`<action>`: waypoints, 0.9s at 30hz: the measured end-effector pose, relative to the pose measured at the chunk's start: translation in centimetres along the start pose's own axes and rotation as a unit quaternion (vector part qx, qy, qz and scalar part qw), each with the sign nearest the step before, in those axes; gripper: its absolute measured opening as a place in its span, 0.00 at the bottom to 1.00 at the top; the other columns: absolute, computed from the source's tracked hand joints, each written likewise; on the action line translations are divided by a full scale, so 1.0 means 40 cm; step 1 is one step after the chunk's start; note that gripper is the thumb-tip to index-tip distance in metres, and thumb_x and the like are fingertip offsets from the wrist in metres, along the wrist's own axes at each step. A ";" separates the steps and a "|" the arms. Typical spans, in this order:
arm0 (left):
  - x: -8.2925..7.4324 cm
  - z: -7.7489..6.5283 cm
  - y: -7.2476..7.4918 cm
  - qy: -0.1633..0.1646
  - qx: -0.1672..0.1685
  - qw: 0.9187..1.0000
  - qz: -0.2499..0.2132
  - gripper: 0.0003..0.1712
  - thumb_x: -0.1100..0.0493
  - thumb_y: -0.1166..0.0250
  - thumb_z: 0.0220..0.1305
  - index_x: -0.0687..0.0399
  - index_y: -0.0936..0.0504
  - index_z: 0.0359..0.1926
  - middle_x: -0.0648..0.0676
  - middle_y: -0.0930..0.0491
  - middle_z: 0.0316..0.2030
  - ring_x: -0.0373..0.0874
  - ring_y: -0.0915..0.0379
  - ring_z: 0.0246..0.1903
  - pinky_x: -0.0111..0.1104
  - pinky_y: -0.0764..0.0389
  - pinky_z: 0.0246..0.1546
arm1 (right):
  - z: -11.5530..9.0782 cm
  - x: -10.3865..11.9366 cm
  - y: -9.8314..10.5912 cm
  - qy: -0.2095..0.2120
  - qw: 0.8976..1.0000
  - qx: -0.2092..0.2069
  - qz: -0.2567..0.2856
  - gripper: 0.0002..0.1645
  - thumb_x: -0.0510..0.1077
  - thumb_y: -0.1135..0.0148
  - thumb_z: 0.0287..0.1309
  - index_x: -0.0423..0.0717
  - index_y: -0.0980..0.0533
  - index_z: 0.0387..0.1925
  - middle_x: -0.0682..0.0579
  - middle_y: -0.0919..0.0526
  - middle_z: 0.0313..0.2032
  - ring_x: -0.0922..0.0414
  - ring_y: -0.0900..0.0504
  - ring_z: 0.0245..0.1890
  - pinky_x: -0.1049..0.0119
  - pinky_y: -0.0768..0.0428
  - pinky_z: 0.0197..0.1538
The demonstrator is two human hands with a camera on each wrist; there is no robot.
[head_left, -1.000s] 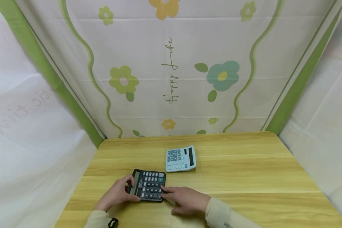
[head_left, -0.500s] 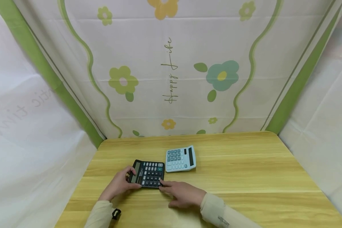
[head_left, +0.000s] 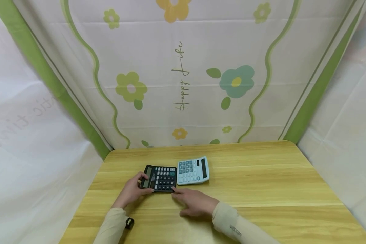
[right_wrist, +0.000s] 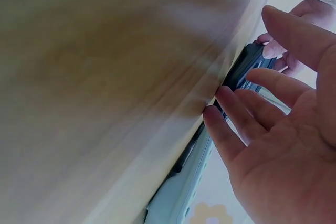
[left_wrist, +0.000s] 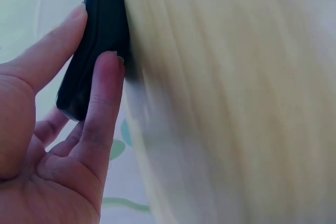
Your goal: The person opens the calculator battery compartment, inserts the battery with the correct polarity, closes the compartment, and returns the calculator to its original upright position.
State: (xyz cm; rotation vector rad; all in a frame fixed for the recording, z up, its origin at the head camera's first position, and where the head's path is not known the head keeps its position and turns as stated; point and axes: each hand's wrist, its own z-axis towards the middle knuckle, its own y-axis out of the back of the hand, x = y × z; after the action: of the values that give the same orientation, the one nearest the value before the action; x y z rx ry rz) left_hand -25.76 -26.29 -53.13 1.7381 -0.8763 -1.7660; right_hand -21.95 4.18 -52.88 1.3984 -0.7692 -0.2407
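A black calculator (head_left: 164, 179) lies on the wooden table, its display end toward the left. My left hand (head_left: 132, 191) grips that end, thumb at the near edge and fingers over the display side. In the left wrist view, digits of the left hand (left_wrist: 58, 145) lie on both sides of the dark case (left_wrist: 102, 35). My right hand (head_left: 196, 202) has its fingertips at the calculator's near right corner. Loosely extended fingers of the right hand (right_wrist: 278, 140) show in the right wrist view. Right beside the black one sits a light blue calculator (head_left: 187, 173), screen end to the right.
The wooden table (head_left: 262, 179) extends to the right and toward the front. Behind it hangs a white cloth (head_left: 158, 51) with printed flowers, and further white cloths (head_left: 33, 135) close off the sides. A black band (head_left: 129, 223) is on the left wrist.
Both hands have moved the black calculator away from me across the table, until it sits level beside the light blue one. The light blue calculator has stayed put.
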 end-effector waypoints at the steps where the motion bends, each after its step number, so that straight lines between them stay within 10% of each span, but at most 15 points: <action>1: 0.000 0.004 -0.002 0.000 0.000 1.000 -0.001 0.32 0.42 0.22 0.41 0.40 0.25 0.48 0.51 0.25 0.52 0.45 0.27 0.40 0.36 0.24 0.35 | 0.003 -0.002 0.000 -0.002 1.000 -0.001 -0.003 0.43 0.57 0.36 0.57 0.49 0.39 0.70 0.51 0.46 0.73 0.52 0.38 0.69 0.60 0.35 0.68; 27: 0.002 0.059 -0.013 -0.006 -0.012 1.000 -0.024 0.33 0.45 0.23 0.46 0.44 0.26 0.52 0.57 0.26 0.53 0.46 0.27 0.37 0.34 0.25 0.30 | 0.045 -0.016 0.010 -0.048 0.999 0.004 -0.003 0.43 0.57 0.36 0.58 0.47 0.38 0.70 0.50 0.44 0.72 0.52 0.39 0.70 0.59 0.38 0.70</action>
State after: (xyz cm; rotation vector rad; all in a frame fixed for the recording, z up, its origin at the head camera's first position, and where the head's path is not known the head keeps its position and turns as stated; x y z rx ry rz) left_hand -28.07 -25.77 -53.64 1.7491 -0.8221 -1.8126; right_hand -23.64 3.18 -52.75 1.4038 -0.8457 -0.3109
